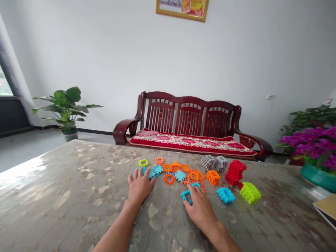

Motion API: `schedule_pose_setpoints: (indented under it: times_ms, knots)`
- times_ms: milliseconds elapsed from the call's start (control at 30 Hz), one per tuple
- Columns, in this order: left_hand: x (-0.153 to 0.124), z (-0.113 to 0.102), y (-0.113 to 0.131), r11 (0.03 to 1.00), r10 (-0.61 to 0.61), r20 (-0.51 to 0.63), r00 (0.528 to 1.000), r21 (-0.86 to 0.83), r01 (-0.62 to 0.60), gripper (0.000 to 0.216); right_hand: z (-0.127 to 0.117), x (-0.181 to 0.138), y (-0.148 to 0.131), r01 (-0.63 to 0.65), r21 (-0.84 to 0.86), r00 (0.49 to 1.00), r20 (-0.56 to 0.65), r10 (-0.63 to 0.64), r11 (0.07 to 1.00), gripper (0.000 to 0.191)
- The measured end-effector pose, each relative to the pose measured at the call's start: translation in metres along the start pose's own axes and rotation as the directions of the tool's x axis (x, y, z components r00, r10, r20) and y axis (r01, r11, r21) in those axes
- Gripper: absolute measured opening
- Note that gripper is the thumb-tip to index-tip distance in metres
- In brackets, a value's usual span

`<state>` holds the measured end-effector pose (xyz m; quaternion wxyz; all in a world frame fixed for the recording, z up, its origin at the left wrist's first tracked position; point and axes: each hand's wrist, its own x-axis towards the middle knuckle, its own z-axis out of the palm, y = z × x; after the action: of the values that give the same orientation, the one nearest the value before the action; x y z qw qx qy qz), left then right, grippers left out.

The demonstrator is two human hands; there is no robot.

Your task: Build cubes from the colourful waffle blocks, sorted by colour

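My left hand (140,185) lies palm down with fingers spread, its fingertips over a blue notched building piece (143,170). More blue pieces (156,170) lie beside its thumb. My right hand (201,207) is also palm down, with thumb and fingers apart. Its thumb and index finger touch a blue square frame piece (187,196) on the table, and another blue piece (195,184) shows past its fingertips. Between and beyond the hands are loose orange pieces (169,179), a light blue square (180,175) and a lime-green frame (143,162).
Stacked pieces stand to the right: grey (208,162), orange (213,177), red (235,172), blue (226,195) and lime green (250,192). A patterned cover lies over the table (86,199). Purple flowers (312,143) in a teal pot (316,176) stand at the right edge. Behind is a wooden bench (190,110).
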<state>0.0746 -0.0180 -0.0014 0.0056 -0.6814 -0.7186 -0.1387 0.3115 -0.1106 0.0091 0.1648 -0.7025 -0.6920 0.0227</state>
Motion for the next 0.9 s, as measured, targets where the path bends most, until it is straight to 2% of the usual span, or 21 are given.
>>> schedule_pose_setpoints:
  times_ms: [200,300,400,500,633,900]
  knots:
    - [0.001,0.0,0.0,1.0,0.007,0.005,1.0,0.004,-0.007,0.055,0.0,-0.003,0.008,0.013,0.015,0.994,-0.106,-0.011,1.0,0.054]
    - [0.002,0.001,-0.001,1.0,-0.004,0.011,1.0,0.003,0.004,0.056,-0.017,0.0,0.026,-0.014,0.03,0.971,-0.238,0.021,0.999,0.052]
    - [0.002,0.002,-0.002,1.0,-0.007,0.019,1.0,0.015,0.007,0.057,-0.043,0.005,0.054,-0.105,0.009,0.927,-0.36,0.101,0.994,0.049]
    - [0.003,0.001,-0.002,1.0,0.01,0.026,1.0,0.028,-0.01,0.056,-0.061,0.005,0.086,-0.261,0.009,0.904,-0.347,0.247,0.965,0.052]
    - [0.002,0.0,-0.001,0.999,0.004,0.021,1.0,0.032,-0.005,0.056,-0.065,0.0,0.118,-0.424,0.023,0.876,-0.243,0.416,0.905,0.057]
    - [0.003,0.004,-0.002,0.999,-0.002,0.006,1.0,0.04,0.002,0.056,-0.056,0.001,0.129,-0.428,-0.009,0.881,-0.226,0.415,0.904,0.056]
